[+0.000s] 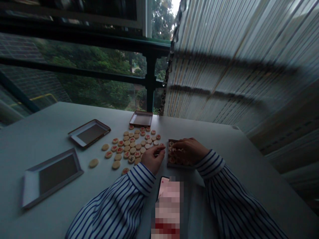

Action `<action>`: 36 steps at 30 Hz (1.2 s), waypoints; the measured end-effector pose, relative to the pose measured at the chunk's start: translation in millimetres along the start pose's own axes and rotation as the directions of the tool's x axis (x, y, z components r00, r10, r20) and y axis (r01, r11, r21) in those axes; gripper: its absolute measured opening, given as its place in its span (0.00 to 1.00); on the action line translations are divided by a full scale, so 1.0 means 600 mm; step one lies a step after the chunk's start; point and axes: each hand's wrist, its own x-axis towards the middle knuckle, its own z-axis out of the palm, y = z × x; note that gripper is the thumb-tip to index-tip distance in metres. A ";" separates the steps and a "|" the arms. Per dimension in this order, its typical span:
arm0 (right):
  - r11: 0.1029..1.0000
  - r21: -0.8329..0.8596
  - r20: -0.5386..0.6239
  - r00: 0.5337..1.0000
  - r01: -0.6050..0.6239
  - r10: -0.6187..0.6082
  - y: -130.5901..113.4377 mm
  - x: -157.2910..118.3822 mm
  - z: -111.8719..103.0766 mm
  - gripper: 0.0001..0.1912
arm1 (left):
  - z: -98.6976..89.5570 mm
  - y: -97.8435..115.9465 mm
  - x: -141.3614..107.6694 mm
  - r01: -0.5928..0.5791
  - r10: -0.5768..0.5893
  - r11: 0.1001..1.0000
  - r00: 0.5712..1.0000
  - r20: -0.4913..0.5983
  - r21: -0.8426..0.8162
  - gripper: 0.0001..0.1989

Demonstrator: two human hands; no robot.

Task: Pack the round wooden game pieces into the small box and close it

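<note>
In the head view, the person's left hand [153, 160] curls, thumb near fingertips, at the edge of the round pieces [127, 148] spread on the white table [239, 159], while the right hand [191, 148] arches palm-down over the box [171, 165] holding others, though whether either grips a piece cannot be told.

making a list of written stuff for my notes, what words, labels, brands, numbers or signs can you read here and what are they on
None can be read for certain.
Round pieces on the table: red characters, too small and blurred.
Piece with a black character: too blurred.
Pieces in the box: marks too small and dark.
Phone: nothing readable, largely pixelated.
</note>
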 end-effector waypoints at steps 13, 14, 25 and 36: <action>0.981 0.087 -0.446 0.874 -0.171 0.192 0.002 -0.011 -0.029 0.10 | -0.001 0.016 -0.012 -0.256 0.255 0.942 0.966 0.035 0.218 0.08; 0.981 0.091 -0.456 0.868 -0.174 0.196 0.001 -0.011 -0.029 0.10 | -0.001 0.020 -0.014 -0.305 0.301 0.921 0.952 0.054 0.243 0.08; 0.979 0.102 -0.448 0.870 -0.176 0.203 -0.005 -0.013 -0.036 0.11 | -0.019 0.042 -0.029 -0.456 0.453 0.831 0.887 0.086 0.318 0.09; 0.991 0.036 -0.431 0.893 -0.127 0.130 -0.012 -0.017 -0.035 0.13 | -0.117 0.049 0.002 -0.131 0.157 0.982 0.966 -0.205 0.133 0.17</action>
